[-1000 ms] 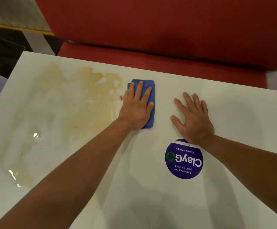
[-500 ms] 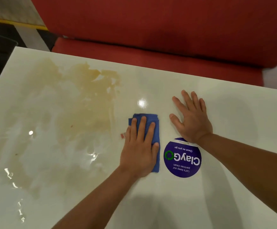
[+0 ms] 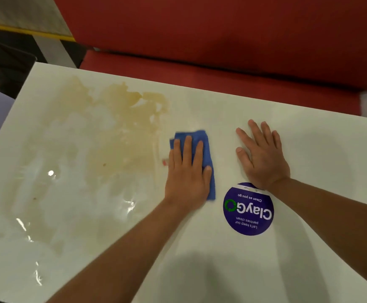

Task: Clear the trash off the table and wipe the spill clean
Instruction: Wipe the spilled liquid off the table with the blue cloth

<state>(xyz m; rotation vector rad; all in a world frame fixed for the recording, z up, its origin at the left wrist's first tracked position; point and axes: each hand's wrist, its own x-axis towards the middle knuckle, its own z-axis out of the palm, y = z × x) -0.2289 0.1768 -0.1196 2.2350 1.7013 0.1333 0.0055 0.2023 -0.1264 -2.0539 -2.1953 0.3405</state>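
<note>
Flat, with fingers straight, the left hand (image 3: 188, 173) presses a folded blue cloth (image 3: 202, 149) onto the white table (image 3: 309, 259). Beside it the right hand (image 3: 260, 156) lies palm-down and spread. Just left of the cloth, the brownish spill (image 3: 103, 136) spreads in a wide, wet smear.

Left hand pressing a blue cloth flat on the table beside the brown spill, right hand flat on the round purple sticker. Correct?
Nearly. In the head view the right hand lies flat on the bare white table just beyond the round purple sticker, only its heel at the sticker's edge. The rest holds.
</note>
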